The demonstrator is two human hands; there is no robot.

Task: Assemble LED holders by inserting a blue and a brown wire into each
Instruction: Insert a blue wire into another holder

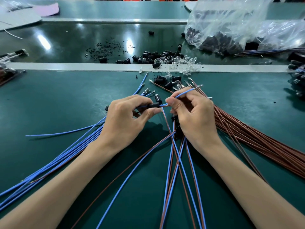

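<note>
Presently, one LED holder: black, barrel-shaped, pinched between thumb and forefinger of the left hand, with the remaining fingers curled below it. Right hand: grip closed to a fingertip pinch on a blue wire just beside the holder's near end. A brown strand seems to run alongside it, though that is hard to tell. A spare blue length with a metal terminal juts beyond the right grip, away from the person. Stock on the green surface: loose blue wires fanned outward of the left grip, brown wires bundled outward of the right grip, and spare holders and clear LEDs well beyond both. Handling advice: pinch close to the terminal so the wire cannot buckle, line it up with the holder's bore, push straight, then tug lightly to confirm seating.
</note>
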